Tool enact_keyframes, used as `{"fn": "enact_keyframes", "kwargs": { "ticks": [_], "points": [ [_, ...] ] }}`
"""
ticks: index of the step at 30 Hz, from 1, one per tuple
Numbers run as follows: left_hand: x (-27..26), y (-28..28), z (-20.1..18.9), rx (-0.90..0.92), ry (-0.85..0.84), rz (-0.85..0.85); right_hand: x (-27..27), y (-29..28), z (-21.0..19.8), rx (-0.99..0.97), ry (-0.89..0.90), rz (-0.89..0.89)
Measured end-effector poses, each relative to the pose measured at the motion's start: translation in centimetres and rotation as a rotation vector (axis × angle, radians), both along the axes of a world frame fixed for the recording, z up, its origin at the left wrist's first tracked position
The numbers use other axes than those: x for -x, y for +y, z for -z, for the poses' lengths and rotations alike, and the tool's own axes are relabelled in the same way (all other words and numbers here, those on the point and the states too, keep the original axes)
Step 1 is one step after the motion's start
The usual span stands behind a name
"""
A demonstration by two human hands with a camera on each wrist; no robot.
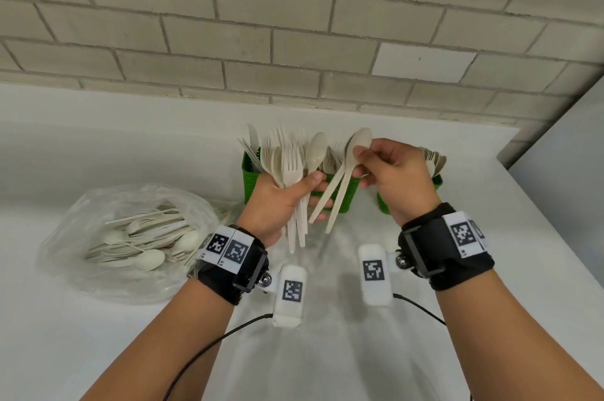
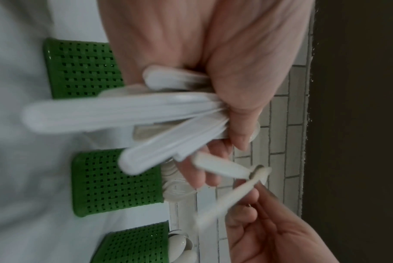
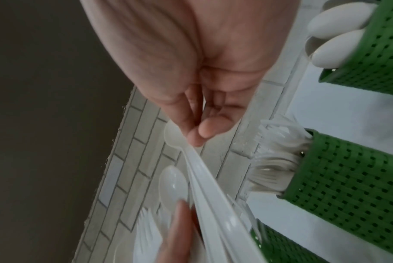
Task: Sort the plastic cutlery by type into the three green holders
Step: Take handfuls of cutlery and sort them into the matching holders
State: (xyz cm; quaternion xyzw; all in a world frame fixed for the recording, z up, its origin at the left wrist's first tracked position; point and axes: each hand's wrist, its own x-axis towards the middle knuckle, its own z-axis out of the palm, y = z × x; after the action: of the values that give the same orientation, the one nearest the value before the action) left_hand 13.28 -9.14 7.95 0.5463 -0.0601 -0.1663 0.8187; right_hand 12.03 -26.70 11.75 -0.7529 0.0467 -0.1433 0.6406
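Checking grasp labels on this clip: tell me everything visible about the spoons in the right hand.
The two spoons look like cream, matte plastic, with oval bowls and long slim handles. The right hand pinches them by the stacked bowls; the handles fan down and left. They hang in the air before the middle green holder, beside the left hand.

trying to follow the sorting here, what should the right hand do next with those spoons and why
Probably carry the two spoons pinched in the right hand to the right holder, which already shows spoon bowls. The left hand grips mostly forks.
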Motion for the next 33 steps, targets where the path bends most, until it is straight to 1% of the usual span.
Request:
{"fn": "enact_keyframes", "kwargs": {
  "ticks": [3, 5, 7, 9, 12, 14, 15, 16, 18, 20, 23, 26, 30, 33],
  "points": [
    [-0.1, 0.2, -0.1, -0.084, -0.032, 0.039, 0.2, -0.6, -0.2, -0.04, 0.004, -0.114],
    [0.1, 0.0, -0.3, -0.13, -0.102, 0.114, 0.4, -0.2, 0.0, 0.019, 0.033, -0.196],
    [0.3, -0.3, -0.3, -0.136, -0.126, 0.188, 0.6, 0.4, 0.6, 0.085, 0.069, -0.222],
    [0.3, -0.5, -0.1, -0.129, -0.102, 0.231, 0.8, 0.3, 1.1, 0.087, 0.086, -0.206],
    [-0.2, -0.7, 0.5, -0.171, -0.059, 0.185, 1.1, -1.2, 0.8, 0.0, 0.047, -0.077],
    [-0.4, -0.9, 0.8, -0.197, -0.043, 0.134, 1.2, -3.2, -0.3, -0.066, -0.019, 0.073],
    [-0.5, -1.0, 0.9, -0.199, -0.04, 0.12, 1.2, -4.3, -1.0, -0.064, -0.059, 0.156],
    [-0.6, -1.1, 1.0, -0.194, -0.041, 0.11, 1.1, -5.5, -1.7, -0.028, -0.096, 0.234],
    [-0.7, -1.3, 1.0, -0.183, -0.048, 0.094, 0.9, -7.6, -2.7, 0.11, -0.159, 0.36],
    [-0.7, -1.7, 0.9, -0.167, -0.049, 0.08, 0.5, -9.2, -3.3, 0.246, -0.209, 0.439],
    [-0.6, -2.4, 0.7, -0.145, -0.047, 0.078, 0.0, -10.5, -3.4, 0.4, -0.272, 0.498],
    [-0.6, -2.8, 0.5, -0.135, -0.039, 0.096, -0.5, -11.0, -3.1, 0.511, -0.304, 0.51],
    [-0.5, -3.1, 0.5, -0.089, -0.013, 0.11, -1.2, -11.3, -2.5, 0.592, -0.285, 0.497],
    [-0.4, -3.2, 0.3, -0.059, 0.0, 0.097, -1.7, -11.6, -1.6, 0.648, -0.222, 0.468]
  ]
}}
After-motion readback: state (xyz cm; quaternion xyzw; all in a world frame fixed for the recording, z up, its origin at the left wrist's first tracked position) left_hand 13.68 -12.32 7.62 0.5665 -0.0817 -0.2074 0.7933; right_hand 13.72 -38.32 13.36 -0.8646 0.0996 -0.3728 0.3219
